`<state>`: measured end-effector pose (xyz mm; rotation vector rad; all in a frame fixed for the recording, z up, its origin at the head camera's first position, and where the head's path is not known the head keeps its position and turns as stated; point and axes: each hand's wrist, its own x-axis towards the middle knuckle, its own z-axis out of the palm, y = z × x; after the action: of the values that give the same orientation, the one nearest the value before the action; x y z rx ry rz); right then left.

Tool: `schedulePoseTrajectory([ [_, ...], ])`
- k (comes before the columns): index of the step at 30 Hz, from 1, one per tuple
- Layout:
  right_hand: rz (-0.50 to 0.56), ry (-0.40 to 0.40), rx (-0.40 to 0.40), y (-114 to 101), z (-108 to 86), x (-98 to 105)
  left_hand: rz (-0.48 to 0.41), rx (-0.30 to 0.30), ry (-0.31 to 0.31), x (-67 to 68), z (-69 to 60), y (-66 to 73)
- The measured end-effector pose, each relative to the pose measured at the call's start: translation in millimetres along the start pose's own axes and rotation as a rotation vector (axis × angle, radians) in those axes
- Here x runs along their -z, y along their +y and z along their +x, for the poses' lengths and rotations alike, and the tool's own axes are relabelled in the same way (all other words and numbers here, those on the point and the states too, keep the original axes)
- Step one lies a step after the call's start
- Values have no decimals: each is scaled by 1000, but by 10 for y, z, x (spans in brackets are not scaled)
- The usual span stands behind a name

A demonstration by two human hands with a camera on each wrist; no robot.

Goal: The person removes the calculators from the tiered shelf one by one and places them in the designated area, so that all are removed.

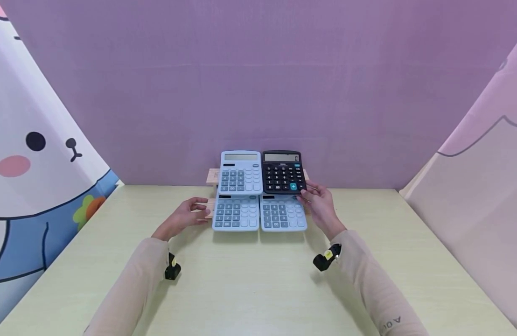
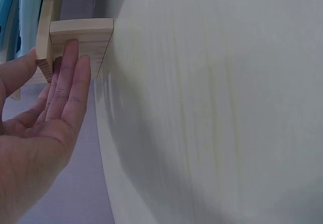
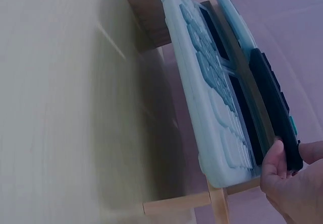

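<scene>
A black calculator point(image 1: 282, 173) leans at the upper right of a wooden stand point(image 1: 213, 176), its display showing 0. My right hand point(image 1: 320, 207) pinches its lower right corner between thumb and fingers. Beside it on the upper tier is a light blue calculator point(image 1: 240, 173). Two more light blue calculators, a left one point(image 1: 235, 213) and a right one point(image 1: 283, 213), stand on the lower tier with their tops partly hidden. My left hand point(image 2: 55, 108) holds the stand's left end, its thumb on one side of the wood and its fingers on the other.
The stand rests on a pale wood-grain table point(image 1: 258, 284), close to a purple backdrop point(image 1: 258, 93). Cartoon-printed cloth point(image 1: 36, 196) hangs at the left, and another printed cloth point(image 1: 472, 196) hangs at the right.
</scene>
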<state>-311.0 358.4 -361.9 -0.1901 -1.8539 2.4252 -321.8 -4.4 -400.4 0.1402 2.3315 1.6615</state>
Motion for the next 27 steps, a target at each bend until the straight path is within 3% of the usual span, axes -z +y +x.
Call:
schedulePoseTrajectory([
  [17,116,-18,-4,29,12,31,9,-23,7,-19,-32,5],
  [27,122,-16,-38,-5,-16,73,3,-19,17,-35,-55,11],
])
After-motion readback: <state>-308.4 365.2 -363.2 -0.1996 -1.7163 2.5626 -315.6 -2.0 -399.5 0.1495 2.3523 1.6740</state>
